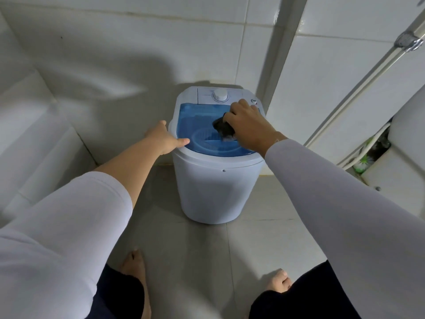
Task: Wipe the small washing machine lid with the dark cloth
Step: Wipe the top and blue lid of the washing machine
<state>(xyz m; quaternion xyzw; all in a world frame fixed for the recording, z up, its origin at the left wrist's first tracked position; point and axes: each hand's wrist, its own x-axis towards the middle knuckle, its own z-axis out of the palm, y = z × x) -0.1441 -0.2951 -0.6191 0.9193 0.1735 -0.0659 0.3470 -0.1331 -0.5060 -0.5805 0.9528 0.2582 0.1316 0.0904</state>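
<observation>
A small white washing machine (213,187) stands on the tiled floor against the wall. Its translucent blue lid (195,120) lies flat on top, with a white dial (220,96) on the panel behind it. My right hand (248,125) presses a bunched dark cloth (224,128) onto the right part of the lid. My left hand (164,138) rests on the machine's left rim, thumb lying on the lid's edge and fingers down the outside. Most of the cloth is hidden under my right hand.
White tiled walls rise behind and to the left. A white pipe (358,88) runs diagonally at the right, above a white fixture (404,157) with a green brush (365,160) beside it. My bare feet stand on the grey floor in front of the machine.
</observation>
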